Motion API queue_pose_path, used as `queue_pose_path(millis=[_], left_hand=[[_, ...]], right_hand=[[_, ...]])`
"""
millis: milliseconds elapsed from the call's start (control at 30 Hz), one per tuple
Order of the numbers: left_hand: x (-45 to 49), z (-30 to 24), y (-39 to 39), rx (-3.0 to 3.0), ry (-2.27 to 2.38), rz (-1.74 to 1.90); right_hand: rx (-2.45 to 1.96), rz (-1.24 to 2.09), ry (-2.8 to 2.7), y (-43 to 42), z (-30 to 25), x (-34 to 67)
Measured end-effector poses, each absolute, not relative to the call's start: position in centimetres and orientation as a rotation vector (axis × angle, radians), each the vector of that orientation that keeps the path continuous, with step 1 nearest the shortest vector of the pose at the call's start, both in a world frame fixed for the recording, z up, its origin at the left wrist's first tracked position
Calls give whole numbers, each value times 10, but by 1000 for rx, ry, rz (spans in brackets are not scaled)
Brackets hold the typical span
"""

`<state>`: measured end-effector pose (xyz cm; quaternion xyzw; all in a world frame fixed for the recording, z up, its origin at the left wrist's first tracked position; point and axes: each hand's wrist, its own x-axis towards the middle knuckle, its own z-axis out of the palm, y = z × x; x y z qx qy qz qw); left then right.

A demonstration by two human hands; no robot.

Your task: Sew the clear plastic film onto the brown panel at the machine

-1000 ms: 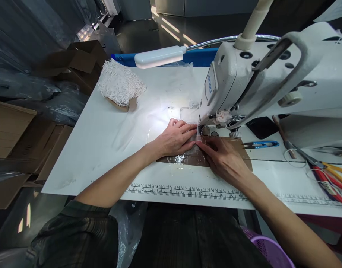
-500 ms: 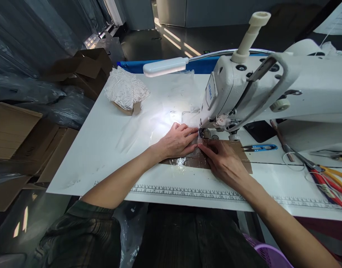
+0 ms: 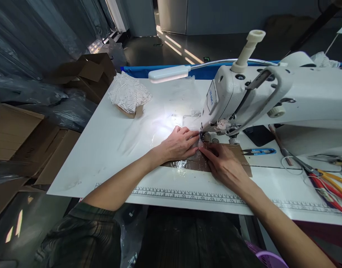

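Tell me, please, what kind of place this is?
Probably a garment sewing workshop. A white industrial sewing machine stands on a white table with a printed ruler along its edge, and a lace bundle and blue thread snips lie there.

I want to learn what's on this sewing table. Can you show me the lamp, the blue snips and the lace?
lamp [image 3: 169, 73], head view, on the middle of its white head.
blue snips [image 3: 262, 151], head view, on the blue handle.
lace [image 3: 129, 95], head view, on the middle of the white pile.
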<state>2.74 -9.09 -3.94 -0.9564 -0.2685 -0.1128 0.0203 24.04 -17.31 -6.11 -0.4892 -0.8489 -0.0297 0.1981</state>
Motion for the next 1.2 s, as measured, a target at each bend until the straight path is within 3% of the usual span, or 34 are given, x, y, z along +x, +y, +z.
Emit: queue_pose_path(millis=[833, 1200], left_hand=[[28, -36, -89, -2957, -810, -282], [22, -39, -89, -2905, -603, -760]], right_hand=[[-1464, -35, -2348, -177, -56, 237], [-1388, 12, -2296, -175, -59, 240]])
